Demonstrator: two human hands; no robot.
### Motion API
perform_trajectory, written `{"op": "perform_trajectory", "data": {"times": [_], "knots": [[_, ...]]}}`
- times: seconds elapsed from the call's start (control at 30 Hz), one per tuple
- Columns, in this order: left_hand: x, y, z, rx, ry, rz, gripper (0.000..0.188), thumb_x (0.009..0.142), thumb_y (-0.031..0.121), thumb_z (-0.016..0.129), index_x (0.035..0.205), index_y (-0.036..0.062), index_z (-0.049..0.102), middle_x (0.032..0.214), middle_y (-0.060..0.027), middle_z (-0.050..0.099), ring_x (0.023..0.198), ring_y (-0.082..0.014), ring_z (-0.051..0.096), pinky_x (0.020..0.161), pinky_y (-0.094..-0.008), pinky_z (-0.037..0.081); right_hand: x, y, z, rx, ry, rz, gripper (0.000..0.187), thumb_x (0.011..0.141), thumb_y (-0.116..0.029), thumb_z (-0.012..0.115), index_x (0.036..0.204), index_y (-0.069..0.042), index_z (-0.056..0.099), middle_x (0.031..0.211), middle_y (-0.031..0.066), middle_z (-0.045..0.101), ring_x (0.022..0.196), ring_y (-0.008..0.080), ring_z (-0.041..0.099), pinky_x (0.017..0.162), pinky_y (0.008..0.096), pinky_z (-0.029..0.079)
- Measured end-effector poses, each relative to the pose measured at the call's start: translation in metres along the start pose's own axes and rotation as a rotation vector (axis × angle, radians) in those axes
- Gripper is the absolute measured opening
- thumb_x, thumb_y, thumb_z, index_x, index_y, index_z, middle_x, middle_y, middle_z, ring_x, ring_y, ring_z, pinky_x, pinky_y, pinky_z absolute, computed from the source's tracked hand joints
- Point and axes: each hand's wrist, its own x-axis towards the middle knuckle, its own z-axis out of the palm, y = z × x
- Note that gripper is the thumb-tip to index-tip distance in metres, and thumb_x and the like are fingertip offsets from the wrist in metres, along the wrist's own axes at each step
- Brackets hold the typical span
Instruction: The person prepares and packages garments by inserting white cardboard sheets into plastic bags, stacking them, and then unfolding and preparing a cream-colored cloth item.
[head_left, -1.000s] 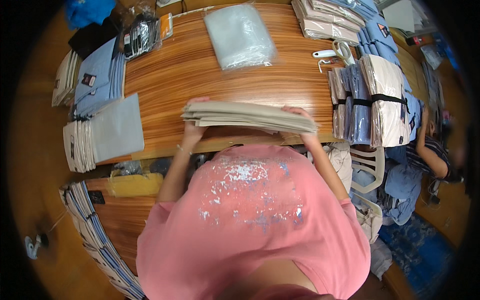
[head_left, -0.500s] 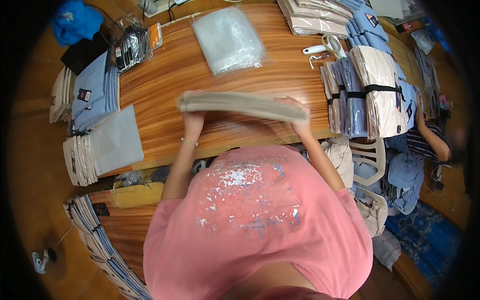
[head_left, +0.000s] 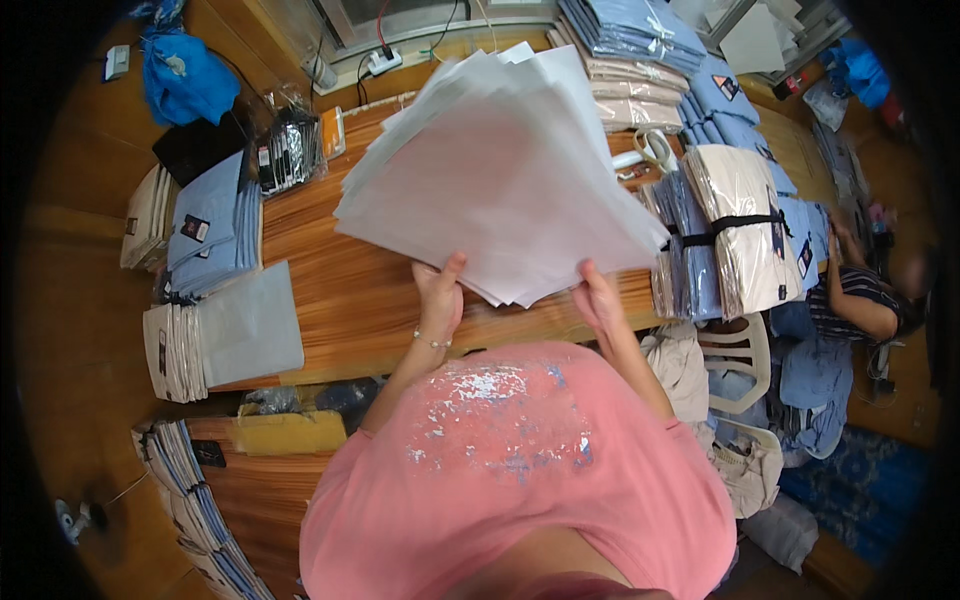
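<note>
A thick, fanned-out stack of white paper sheets (head_left: 490,180) is tilted up in front of me above the wooden table. My left hand (head_left: 439,290) grips its near edge at the left, thumb on top and the other fingers mostly hidden beneath. At the right of the same edge, my right hand (head_left: 598,297) holds on in a like way, its thumb pointing up over the sheets. The corners of the sheets are uneven, and the stack covers the middle of the table.
Folded blue garments (head_left: 205,225) and a pale translucent sheet (head_left: 250,325) lie at the left. Strapped, bagged beige garments (head_left: 735,230) stand at the right, near scissors (head_left: 655,150) and a white chair (head_left: 735,365). A co-worker's arm (head_left: 860,300) shows at the far right.
The stack, seen edge-on before, has swung up so its broad face shows, and its sheets are fanned. Both hands now hold its near edge. The clear plastic packet on the table is hidden.
</note>
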Motion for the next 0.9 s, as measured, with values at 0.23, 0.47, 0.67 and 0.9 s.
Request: {"op": "perform_trajectory", "data": {"times": [0.23, 0.47, 0.67, 0.9], "knots": [[0.023, 0.047, 0.011, 0.033, -0.079, 0.097, 0.043, 0.08, 0.009, 0.071, 0.117, 0.0029, 0.049, 0.108, -0.0074, 0.059, 0.099, -0.0169, 0.057, 0.086, -0.0309, 0.047, -0.002, -0.158, 0.031, -0.964, -0.505, -0.343, 0.146, 0.036, -0.075, 0.073, 0.147, -0.006, 0.007, 0.15, 0.0187, 0.015, 0.14, 0.0287, 0.015, 0.113, 0.041, 0.012], [0.02, 0.025, -0.011, 0.455, -0.094, 0.109, 0.037, 0.076, 0.006, 0.074, 0.108, 0.0001, 0.056, 0.105, -0.0079, 0.061, 0.097, -0.0151, 0.056, 0.083, -0.0285, 0.046, 0.007, -0.066, 0.041, -1.146, -0.173, -0.436, 0.124, 0.051, -0.048, 0.086, 0.142, 0.0, 0.017, 0.135, 0.0189, 0.035, 0.127, 0.0319, 0.036, 0.106, 0.0395, 0.027], [0.0, 0.052, -0.026, 0.633, -0.372, -0.054, 0.057, 0.069, 0.009, 0.081, 0.116, -0.0025, 0.051, 0.107, -0.0102, 0.06, 0.102, -0.0184, 0.055, 0.09, -0.0314, 0.045, -0.01, -0.029, 0.016, -0.517, -0.092, -0.321, 0.083, 0.066, -0.01, 0.082, 0.13, -0.001, 0.03, 0.124, 0.013, 0.046, 0.114, 0.0227, 0.047, 0.098, 0.0353, 0.036], [-0.013, 0.027, -0.042, 0.643, -0.425, 0.092, 0.108, 0.064, 0.029, 0.085, 0.14, 0.0065, 0.013, 0.137, -0.0174, 0.035, 0.126, -0.0255, 0.037, 0.103, -0.0382, 0.034, -0.023, -0.006, 0.004, -0.445, -0.039, -0.087, 0.096, 0.059, -0.026, 0.088, 0.134, -0.002, 0.033, 0.125, 0.0139, 0.049, 0.116, 0.0253, 0.048, 0.099, 0.0369, 0.037]]}}
